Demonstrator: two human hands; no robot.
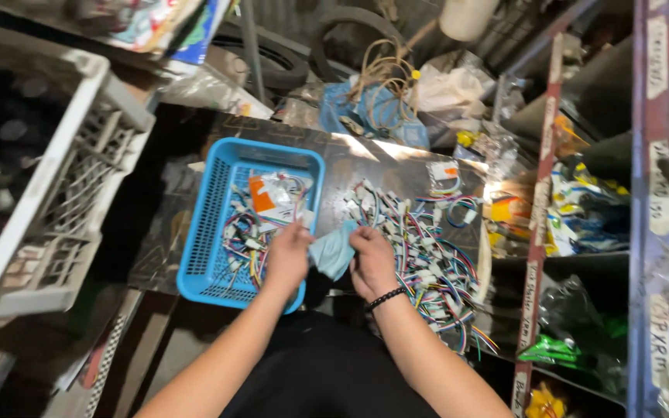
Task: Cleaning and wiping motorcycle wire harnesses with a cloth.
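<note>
A blue plastic basket (209, 224) sits on a dark board (365, 159) and holds coloured wire harnesses with white connectors and a small plastic bag. My left hand (288, 255) rests over the basket's right rim, fingers closed on the edge of a light blue cloth (333, 249). My right hand (372, 262), with a black bead bracelet at the wrist, pinches the other side of the same cloth. A long pile of multicoloured wire harnesses (427, 255) lies on the board just right of my right hand.
A grey plastic crate (63, 201) stands at the left. Metal shelving (540, 224) with bags and packets runs along the right. Rubber rings, a blue bag with coiled cord (377, 101) and white sacks crowd the far side of the board.
</note>
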